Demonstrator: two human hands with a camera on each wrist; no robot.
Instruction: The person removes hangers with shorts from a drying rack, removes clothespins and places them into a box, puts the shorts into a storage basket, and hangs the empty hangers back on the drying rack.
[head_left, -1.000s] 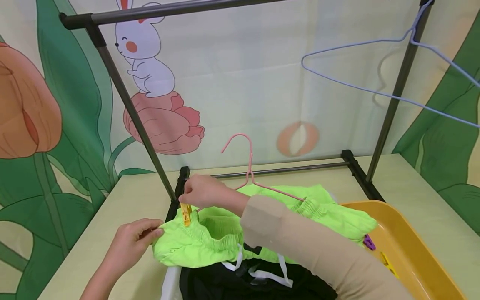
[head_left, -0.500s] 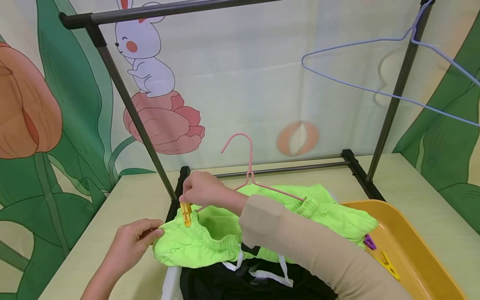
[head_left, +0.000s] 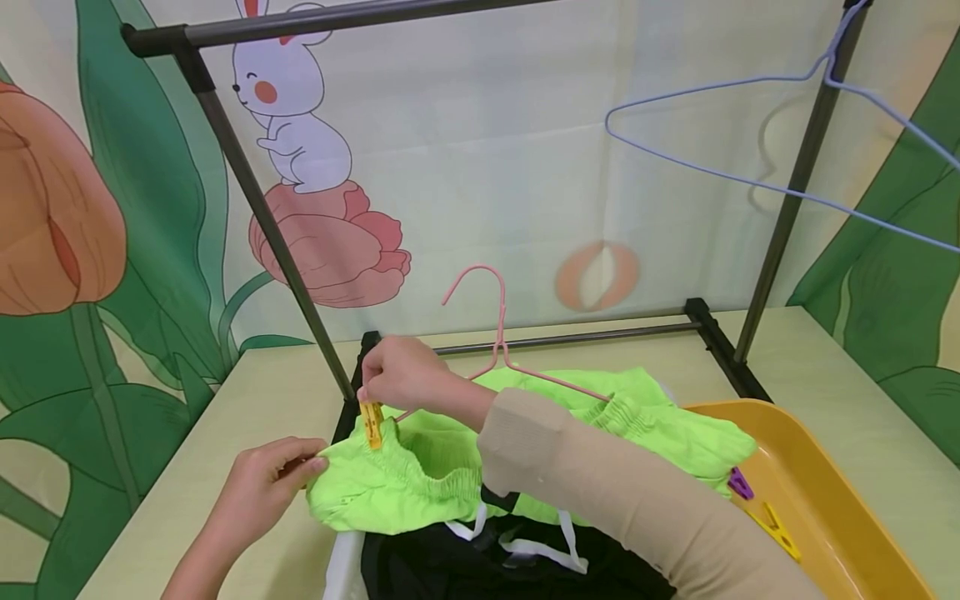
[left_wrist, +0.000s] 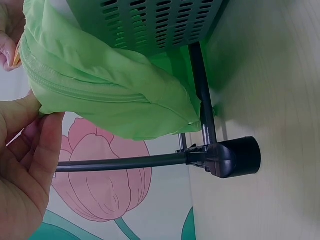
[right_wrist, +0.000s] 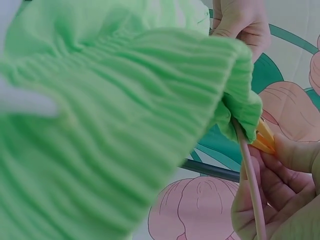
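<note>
Lime-green pants (head_left: 375,492) with a gathered elastic waistband lie spread over a pink wire hanger (head_left: 501,321). My left hand (head_left: 258,487) pinches their left side between thumb and fingers; the left wrist view shows a zip (left_wrist: 75,90) beside that grip. My right hand (head_left: 408,375) reaches across and pinches the upper end of a yellow clothespin (head_left: 372,425), whose lower end sits on the waistband next to the hanger's arm. In the right wrist view the clothespin (right_wrist: 264,137) is at the waistband's edge, beside the hanger's wire (right_wrist: 251,180).
Black cloth (head_left: 450,567) with white drawstrings lies in a pale basket (head_left: 342,567) under the pants. To the right, a yellow tray (head_left: 825,500) holds a purple clothespin (head_left: 739,483) and another yellow clothespin (head_left: 780,533). A dark rack (head_left: 255,200) stands behind, with a blue hanger (head_left: 712,171) at right.
My right hand has risen very slightly, still pinching the clothespin. The left hand and the pants stay nearly in place.
</note>
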